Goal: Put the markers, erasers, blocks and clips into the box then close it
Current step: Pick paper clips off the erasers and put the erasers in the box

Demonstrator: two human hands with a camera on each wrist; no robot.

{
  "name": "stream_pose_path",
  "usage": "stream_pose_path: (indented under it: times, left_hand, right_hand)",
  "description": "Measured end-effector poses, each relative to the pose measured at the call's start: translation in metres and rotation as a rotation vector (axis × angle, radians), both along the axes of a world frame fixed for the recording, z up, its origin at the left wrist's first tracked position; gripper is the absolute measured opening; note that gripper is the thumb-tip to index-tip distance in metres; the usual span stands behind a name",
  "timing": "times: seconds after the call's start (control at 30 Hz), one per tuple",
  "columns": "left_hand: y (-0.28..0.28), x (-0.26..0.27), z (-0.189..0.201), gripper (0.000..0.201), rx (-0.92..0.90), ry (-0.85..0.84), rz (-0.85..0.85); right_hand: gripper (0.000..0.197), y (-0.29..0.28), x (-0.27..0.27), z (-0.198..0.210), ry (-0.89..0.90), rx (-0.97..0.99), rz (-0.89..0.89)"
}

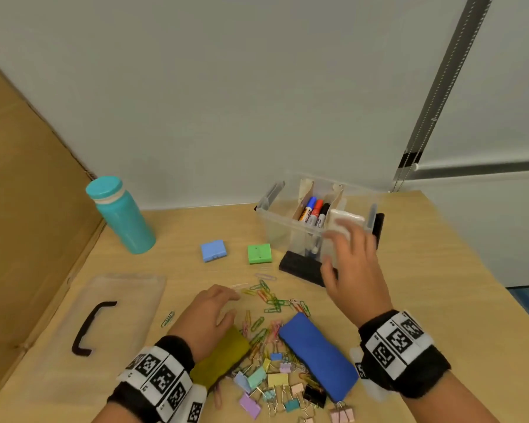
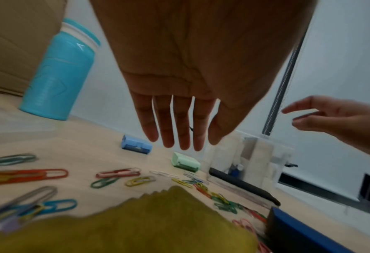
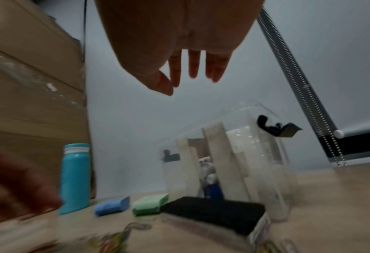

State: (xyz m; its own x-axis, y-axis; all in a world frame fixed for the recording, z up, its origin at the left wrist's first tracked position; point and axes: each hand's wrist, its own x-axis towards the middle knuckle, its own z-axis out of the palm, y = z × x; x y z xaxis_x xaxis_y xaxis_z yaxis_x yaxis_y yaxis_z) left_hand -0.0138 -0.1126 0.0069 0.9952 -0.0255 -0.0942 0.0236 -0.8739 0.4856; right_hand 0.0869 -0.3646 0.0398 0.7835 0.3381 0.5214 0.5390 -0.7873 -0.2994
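Note:
The clear box [image 1: 275, 221] stands open at the back of the table, with three markers [image 1: 313, 212] upright in its middle compartment and a white eraser [image 1: 353, 217] in its right one. My right hand [image 1: 333, 248] hovers open and empty at the box's front right, fingers spread [image 3: 192, 68]. Open and holding nothing, my left hand [image 1: 226, 303] hangs over the loose paper clips [image 1: 269, 297], fingers straight [image 2: 179, 133]. A blue block [image 1: 213, 250] and a green block [image 1: 259, 253] lie left of the box. A black eraser [image 1: 300, 267], a blue eraser [image 1: 318, 355], an olive eraser [image 1: 226, 349] and binder clips [image 1: 275, 386] lie nearer.
The clear lid [image 1: 119, 300] with a black handle lies at the left front. A teal bottle [image 1: 119, 215] stands at the back left beside a cardboard panel [image 1: 22, 209]. The table's right edge [image 1: 471, 261] runs just past the box.

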Motion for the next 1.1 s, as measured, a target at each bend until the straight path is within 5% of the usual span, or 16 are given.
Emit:
stream_pose_path:
  times: [0.1,0.27,0.67,0.87,1.1]
  left_hand:
    - [-0.012,0.004,0.006,0.049,0.100,0.132,-0.051]
    - [-0.019,0.000,0.000,0.080,0.339,0.308,-0.103]
    - [-0.015,0.003,-0.010,0.080,0.314,0.422,0.049]
    - [-0.009,-0.006,-0.015,0.076,0.358,0.393,0.003]
    - [0.006,-0.021,-0.018,0.091,0.343,0.362,-0.052]
  right_hand:
    - [0.028,0.007,-0.026,-0.014,0.314,-0.224,0.134]
    - [0.064,0.007,-0.046,-0.042,0.812,-0.556,0.092]
    - [0.087,0.034,-0.058,-0.049,0.876,-0.548,0.097]
    - [0.077,0.039,-0.046,-0.031,0.984,-0.016,0.074]
    - [0.039,0.042,-0.041,-0.014,1.098,0.679,0.031]
